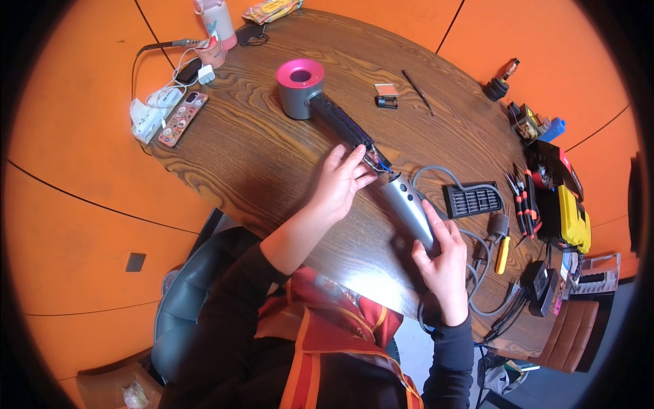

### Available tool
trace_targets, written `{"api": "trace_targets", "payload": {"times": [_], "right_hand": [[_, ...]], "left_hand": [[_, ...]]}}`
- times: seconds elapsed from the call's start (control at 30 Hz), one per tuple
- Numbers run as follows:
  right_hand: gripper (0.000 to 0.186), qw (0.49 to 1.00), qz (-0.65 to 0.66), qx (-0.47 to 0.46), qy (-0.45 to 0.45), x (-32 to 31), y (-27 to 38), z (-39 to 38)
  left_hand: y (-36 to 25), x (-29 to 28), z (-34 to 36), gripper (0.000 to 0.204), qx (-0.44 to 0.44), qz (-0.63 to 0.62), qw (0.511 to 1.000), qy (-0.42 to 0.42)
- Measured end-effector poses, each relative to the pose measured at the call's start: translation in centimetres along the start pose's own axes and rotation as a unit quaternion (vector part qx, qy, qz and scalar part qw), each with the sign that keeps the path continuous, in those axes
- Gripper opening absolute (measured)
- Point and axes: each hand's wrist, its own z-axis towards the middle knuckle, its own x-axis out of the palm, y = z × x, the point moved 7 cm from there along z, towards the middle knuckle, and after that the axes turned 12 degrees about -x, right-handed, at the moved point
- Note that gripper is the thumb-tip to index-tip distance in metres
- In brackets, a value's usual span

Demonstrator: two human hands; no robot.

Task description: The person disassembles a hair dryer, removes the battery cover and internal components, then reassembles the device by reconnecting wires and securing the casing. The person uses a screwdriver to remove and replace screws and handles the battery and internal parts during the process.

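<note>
A hair dryer with a grey head (294,101) and pink ring (312,71) lies at the upper middle, its black inner handle (330,119) exposed. My left hand (340,180) has fingers closed on that handle's lower end, where blue and other thin wires (381,165) show. My right hand (441,266) grips the silver handle sleeve (403,199), which is slid down from the inner part with wires running into its top. A grey cord (475,300) loops beside my right hand.
Bit case (470,199), pliers (524,201), yellow screwdriver (503,255) and yellow toolbox (572,218) are at right. A phone (182,119), chargers (153,105) and pink bottle (216,24) are left. A dark rod (417,92) and small parts (385,102) lie behind on the table (252,177).
</note>
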Motion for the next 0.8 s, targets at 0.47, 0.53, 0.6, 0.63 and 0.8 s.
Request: {"api": "trace_targets", "payload": {"times": [0.47, 0.53, 0.6, 0.63, 0.8], "right_hand": [[0.058, 0.997, -0.067, 0.024, 0.028, -0.7, 1.7, -0.6], [0.058, 0.997, -0.064, 0.029, 0.026, -0.5, 1.6, -0.5], [0.058, 0.998, -0.065, 0.019, 0.02, -0.2, 1.8, -0.2], [0.058, 0.998, -0.066, 0.012, 0.018, -0.1, 2.0, -0.1], [0.058, 0.995, -0.094, 0.019, 0.037, 0.1, 2.3, 0.5]], "left_hand": [[0.0, -0.1, -0.3, 0.038, 0.016, 0.047, 0.998, -0.04], [0.1, 0.0, -0.3, 0.04, 0.013, 0.068, 0.997, -0.043], [0.1, 0.1, -0.4, 0.042, 0.018, 0.075, 0.996, -0.042], [0.1, 0.2, -0.4, 0.042, 0.022, 0.077, 0.996, -0.038], [0.1, 0.2, -0.4, 0.043, 0.017, 0.061, 0.998, -0.027]]}}
